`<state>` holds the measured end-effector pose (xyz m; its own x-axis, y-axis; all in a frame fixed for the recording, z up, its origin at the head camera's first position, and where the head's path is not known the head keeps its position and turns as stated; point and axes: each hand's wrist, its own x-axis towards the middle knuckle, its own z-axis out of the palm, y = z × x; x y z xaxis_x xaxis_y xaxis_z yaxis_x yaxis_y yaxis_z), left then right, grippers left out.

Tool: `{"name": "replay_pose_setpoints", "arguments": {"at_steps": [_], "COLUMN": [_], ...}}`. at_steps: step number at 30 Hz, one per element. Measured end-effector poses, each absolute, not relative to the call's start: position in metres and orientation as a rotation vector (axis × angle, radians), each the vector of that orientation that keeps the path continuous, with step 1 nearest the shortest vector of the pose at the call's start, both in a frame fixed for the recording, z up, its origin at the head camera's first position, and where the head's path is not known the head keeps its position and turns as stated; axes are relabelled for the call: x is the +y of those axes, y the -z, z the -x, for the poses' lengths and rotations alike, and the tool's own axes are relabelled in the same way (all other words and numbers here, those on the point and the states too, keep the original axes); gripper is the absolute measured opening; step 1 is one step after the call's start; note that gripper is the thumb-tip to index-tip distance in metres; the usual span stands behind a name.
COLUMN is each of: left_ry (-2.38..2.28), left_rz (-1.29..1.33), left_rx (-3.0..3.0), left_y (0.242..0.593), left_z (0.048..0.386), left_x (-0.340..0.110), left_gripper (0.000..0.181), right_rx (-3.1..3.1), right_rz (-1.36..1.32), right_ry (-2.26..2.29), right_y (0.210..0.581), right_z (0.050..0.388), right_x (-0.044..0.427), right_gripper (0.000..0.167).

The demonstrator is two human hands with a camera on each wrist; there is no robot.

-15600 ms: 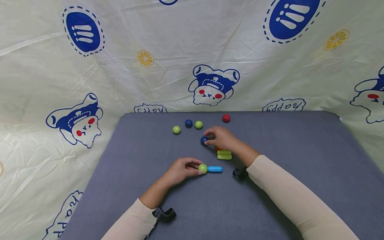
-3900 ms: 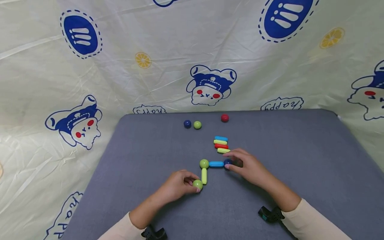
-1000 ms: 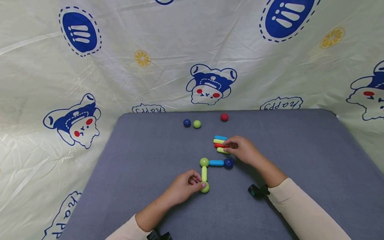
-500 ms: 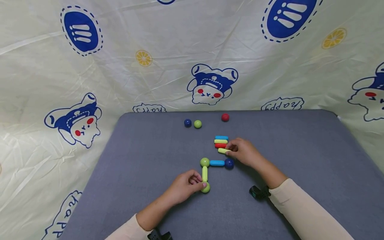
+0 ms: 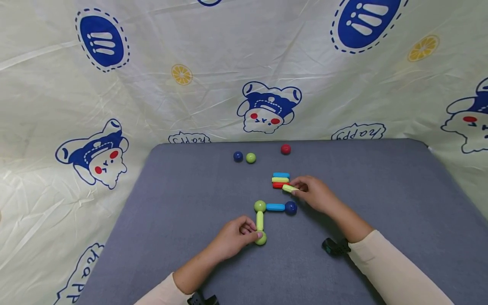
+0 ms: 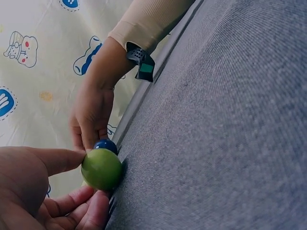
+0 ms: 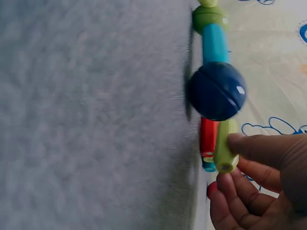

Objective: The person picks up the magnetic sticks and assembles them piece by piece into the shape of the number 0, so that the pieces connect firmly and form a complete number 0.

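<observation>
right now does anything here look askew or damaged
I see no damage. The one askew piece is the yellow-green rod, slanting against the red rod; the right hand has it pinched between its fingers, which probably explains the angle.

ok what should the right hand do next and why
Probably bring the lime rod in the right grip to the nearer navy ball: it's close by, has a blue rod on its left, and no rod on its near side.
</observation>
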<state>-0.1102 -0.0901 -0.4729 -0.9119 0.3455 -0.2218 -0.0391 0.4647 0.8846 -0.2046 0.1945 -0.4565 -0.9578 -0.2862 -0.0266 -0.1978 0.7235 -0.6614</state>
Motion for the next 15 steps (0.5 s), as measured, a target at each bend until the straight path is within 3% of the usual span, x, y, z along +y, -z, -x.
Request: {"name": "replay_pose_setpoints", "arguments": {"at_steps": [15], "left_ry": [-1.562], "left_rz": [-0.218], "left_rx": [2.254], "left_y": [0.472], "left_z": [0.114], "left_x": [-0.091], "left_gripper": [0.027], "right_rx": [2.744], "right_rz": [0.459], "right_ry": [1.156], "right_y": [0.444], "right_z": [0.179], "right_x": [0.200], "right_gripper": [0.029]}}
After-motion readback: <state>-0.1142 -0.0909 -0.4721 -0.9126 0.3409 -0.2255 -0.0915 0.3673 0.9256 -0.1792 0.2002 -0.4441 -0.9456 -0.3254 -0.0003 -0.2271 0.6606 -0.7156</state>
